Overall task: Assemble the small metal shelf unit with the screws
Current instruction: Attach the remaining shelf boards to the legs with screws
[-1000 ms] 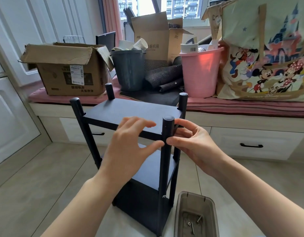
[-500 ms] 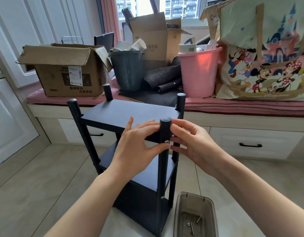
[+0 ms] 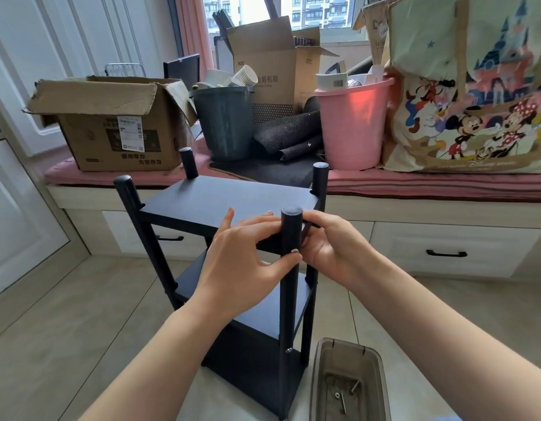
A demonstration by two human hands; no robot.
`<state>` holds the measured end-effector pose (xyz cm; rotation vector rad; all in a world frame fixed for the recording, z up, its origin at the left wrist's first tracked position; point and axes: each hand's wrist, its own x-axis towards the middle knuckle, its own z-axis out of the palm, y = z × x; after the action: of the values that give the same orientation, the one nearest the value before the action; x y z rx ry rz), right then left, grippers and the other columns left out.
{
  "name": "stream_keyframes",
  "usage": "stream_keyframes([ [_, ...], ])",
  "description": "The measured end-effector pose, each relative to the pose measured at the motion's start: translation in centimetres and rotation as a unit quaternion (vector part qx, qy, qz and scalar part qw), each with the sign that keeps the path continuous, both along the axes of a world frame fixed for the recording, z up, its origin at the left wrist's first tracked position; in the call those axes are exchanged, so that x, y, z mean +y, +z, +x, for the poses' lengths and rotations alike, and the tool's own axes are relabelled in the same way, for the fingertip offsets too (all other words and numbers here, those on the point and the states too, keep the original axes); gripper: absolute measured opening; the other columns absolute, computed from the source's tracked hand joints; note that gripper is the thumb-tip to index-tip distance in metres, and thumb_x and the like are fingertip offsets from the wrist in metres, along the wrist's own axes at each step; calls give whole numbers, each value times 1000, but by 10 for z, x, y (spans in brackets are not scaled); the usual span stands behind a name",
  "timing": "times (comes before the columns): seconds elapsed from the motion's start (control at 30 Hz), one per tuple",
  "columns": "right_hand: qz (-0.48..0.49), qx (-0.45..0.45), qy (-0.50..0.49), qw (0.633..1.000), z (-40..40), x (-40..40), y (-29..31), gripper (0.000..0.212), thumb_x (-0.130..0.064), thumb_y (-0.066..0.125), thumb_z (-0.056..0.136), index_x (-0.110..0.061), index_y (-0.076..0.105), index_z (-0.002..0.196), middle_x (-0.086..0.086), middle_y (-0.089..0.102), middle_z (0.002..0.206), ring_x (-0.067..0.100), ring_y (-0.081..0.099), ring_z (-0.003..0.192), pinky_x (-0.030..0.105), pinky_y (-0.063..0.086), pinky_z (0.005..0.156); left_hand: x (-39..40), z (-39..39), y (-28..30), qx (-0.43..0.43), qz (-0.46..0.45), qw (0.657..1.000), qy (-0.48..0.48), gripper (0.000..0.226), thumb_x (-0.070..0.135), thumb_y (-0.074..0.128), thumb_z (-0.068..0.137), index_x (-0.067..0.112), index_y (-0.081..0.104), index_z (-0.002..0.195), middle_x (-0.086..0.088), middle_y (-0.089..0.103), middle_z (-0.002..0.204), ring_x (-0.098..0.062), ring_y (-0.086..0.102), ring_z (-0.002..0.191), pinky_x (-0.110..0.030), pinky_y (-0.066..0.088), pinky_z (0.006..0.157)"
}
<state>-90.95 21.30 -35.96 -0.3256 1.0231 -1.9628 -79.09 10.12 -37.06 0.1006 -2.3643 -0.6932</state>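
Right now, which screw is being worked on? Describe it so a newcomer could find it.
Start at the black metal shelf unit on the tiled floor, then its nearest upright post. The small silver screw sits at top-shelf height, between the left hand and right hand; the lower screw is untouched.

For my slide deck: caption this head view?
Both hands start a screw into the black shelf unit's front post.
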Motion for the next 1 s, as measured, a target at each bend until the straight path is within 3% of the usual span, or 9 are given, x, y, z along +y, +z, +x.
stream_keyframes([
  [0.1,-27,13,14,999,-1,2,-2,43,-9,42,102,20,43,134,26,69,97,32,73,77,37,60,64,1,0,3,-21,-18,999,16,49,42,76,80,32,65,126,18,66,125,-7,57,124,-46,7,126],
  [0.23,-46,16,19,999,-2,3,-7,48,-10,45,99,16,39,139,26,65,104,35,71,89,45,60,78,-1,-1,6,-47,-36,998,9,49,39,75,86,32,60,132,13,65,132,-6,50,134,-41,-1,125],
  [0.37,-41,13,37,998,-3,4,-9,47,-10,46,99,13,41,139,29,63,119,37,69,99,50,56,90,-4,-2,8,-57,-45,997,3,45,41,72,87,31,60,129,18,67,124,-3,57,122,-36,-2,125],
  [0.43,-42,6,34,999,-4,3,-8,46,-9,45,99,13,42,139,31,57,129,37,67,103,49,57,88,-4,-2,8,-64,-42,997,2,46,47,69,86,30,60,128,18,68,123,-4,59,119,-38,2,125],
  [0.53,-45,6,25,999,-4,3,-8,43,-9,45,100,14,44,137,30,60,124,35,70,96,44,60,79,-3,0,7,-76,-30,997,-3,52,54,61,81,29,61,126,19,69,116,-3,61,115,-39,7,125],
  [0.83,-67,1,7,998,-1,3,-11,47,-7,45,100,12,36,143,30,54,126,32,68,93,42,62,76,-4,-1,4,-69,-11,998,-5,46,40,74,87,28,61,130,17,69,121,-4,60,119,-29,1,122],
  [0.9,-67,2,6,998,-1,3,-9,47,-6,45,100,12,36,143,32,52,132,34,67,97,42,62,76,-4,1,5,-73,-8,997,-5,47,38,74,87,27,61,130,16,69,122,-5,59,122,-30,0,122],
  [1.0,-62,-2,10,998,1,1,-8,48,-5,45,100,10,34,144,33,45,143,43,58,122,46,60,83,-5,4,6,-74,2,997,-1,47,37,74,87,26,61,131,16,69,123,-5,56,126,-34,2,124],
])
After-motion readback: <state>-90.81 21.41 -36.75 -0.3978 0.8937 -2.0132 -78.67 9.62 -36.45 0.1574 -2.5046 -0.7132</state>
